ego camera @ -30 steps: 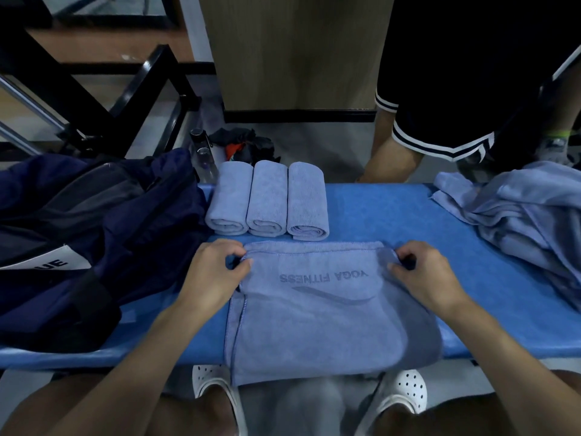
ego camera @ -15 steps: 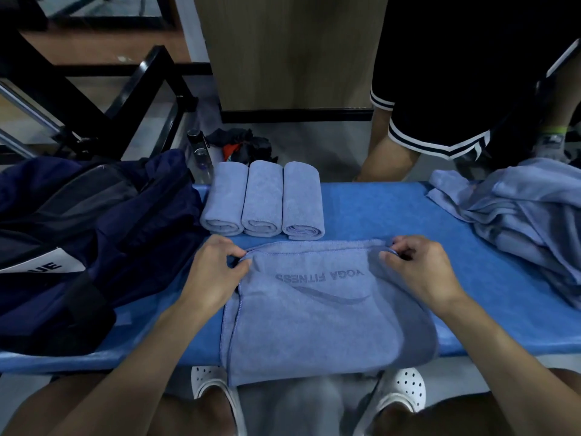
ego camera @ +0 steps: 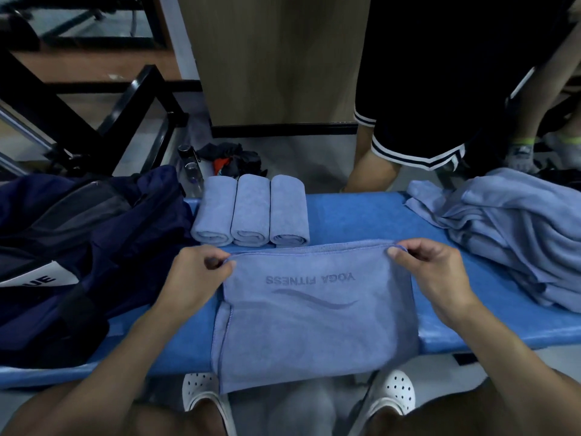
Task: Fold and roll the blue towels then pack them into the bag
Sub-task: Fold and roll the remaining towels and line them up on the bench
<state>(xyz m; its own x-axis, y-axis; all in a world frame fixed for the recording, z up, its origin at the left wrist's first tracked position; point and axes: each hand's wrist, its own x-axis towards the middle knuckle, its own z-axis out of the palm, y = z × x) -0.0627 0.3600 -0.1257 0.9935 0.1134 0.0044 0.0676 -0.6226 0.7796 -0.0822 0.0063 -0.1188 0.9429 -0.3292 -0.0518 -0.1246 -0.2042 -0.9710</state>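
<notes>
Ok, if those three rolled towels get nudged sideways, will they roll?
Probably: the rolled towels are cylinders lying side by side on the flat bench, so a sideways push likely rolls them. Nothing visible ties them, so they may loosen.

Both our bare forearms come in from the bottom corners and slant toward the middle. Our left hand (ego camera: pixel 195 278) lies knuckles up, thumb and curled forefinger pinching the far left corner of the towel (ego camera: pixel 314 328). Our right hand (ego camera: pixel 435 278) mirrors it at the far right corner, thumb on the near side of the hem and fingers curled over the top. The two hands are level with each other and well apart, wrists roughly straight.
</notes>
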